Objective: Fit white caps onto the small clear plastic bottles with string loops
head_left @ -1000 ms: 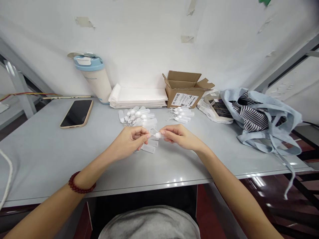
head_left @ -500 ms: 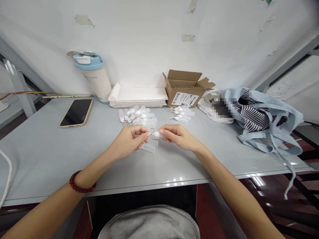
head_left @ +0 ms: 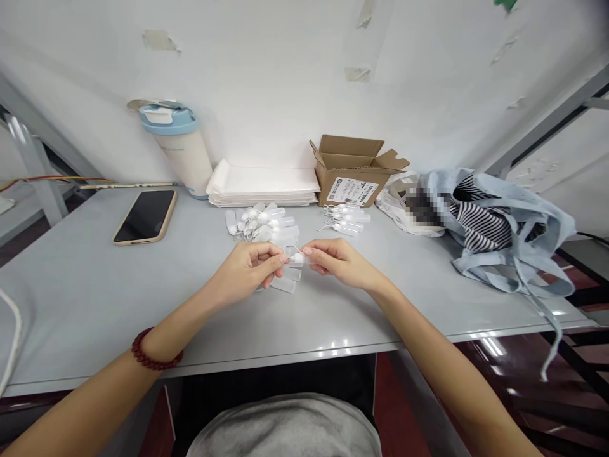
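Note:
Over the middle of the table, both hands meet at a small translucent plastic bottle (head_left: 299, 258) with a white cap. My left hand (head_left: 259, 266) is closed, its thumb and forefinger pinching the thin tip at the cap end. On the other side my right hand (head_left: 333, 259) pinches the bottle's body, which its fingers partly cover. A thin white loop shows above the cap. Under and behind my left hand lies a loose pile of similar bottles (head_left: 266, 219) with white caps and thin cords. A smaller group of bottles (head_left: 349, 222) lies farther right.
Along the wall stand a tumbler (head_left: 188, 155) with a blue lid, a stack of white envelope-like sheets (head_left: 266, 184) and an open cardboard box (head_left: 352, 184). A phone (head_left: 145, 217) lies left. To the right are a white plastic bag (head_left: 397, 209) and a light-blue cloth bag (head_left: 533, 219).
Both hands keep their pinch on the small bottle in nearly the same place. The bottle has shifted very slightly between the fingers; the piles look unchanged.

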The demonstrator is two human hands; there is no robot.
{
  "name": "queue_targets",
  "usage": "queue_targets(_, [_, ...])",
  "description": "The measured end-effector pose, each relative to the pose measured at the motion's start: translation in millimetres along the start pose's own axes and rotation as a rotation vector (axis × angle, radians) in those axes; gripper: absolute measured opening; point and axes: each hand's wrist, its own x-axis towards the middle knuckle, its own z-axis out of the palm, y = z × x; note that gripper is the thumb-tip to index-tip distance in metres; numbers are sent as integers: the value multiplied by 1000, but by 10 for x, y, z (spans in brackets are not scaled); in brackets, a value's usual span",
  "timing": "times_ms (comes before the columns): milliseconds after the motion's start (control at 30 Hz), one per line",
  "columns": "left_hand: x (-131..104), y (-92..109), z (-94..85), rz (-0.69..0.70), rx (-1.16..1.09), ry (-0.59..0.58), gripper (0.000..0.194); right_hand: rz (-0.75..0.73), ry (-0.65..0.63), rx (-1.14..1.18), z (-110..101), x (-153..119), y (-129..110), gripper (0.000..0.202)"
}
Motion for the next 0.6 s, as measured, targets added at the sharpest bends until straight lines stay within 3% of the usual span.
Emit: queue_targets(600, [-35, 55, 50, 7, -12, -27, 26, 1, -30, 6, 35, -20, -12, 35])
